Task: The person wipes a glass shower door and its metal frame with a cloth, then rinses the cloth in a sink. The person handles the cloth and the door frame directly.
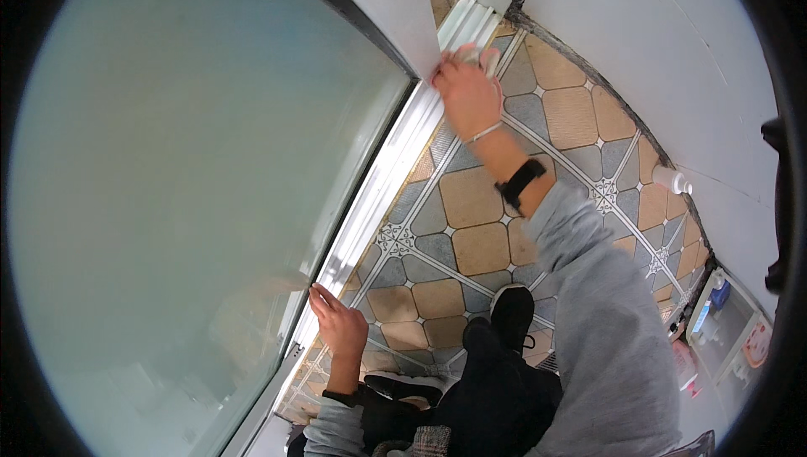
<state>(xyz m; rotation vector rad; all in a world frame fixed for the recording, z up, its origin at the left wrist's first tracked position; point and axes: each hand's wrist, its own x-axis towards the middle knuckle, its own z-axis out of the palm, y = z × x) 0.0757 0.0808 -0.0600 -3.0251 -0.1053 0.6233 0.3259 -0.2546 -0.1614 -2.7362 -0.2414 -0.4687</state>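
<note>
A large frosted glass door panel (202,173) with a black edge fills the left side. My left hand (339,324) rests its fingertips on the panel's lower edge strip, beside the white frame. Farther up, my right hand (468,94) is closed on a pink and whitish cloth (488,63), at the corner where the panel's grey frame (391,3) meets the white sliding-door track (384,186). The hand partly hides the cloth. A black band and a thin bracelet are on my right wrist.
Patterned tiles (482,195) cover the floor under my black shoes (512,312). A white bottle (669,179) lies against the wall (681,66) at right. Below it, a shelf rack (725,331) holds bottles, and a pink bottle (684,365) is beside it.
</note>
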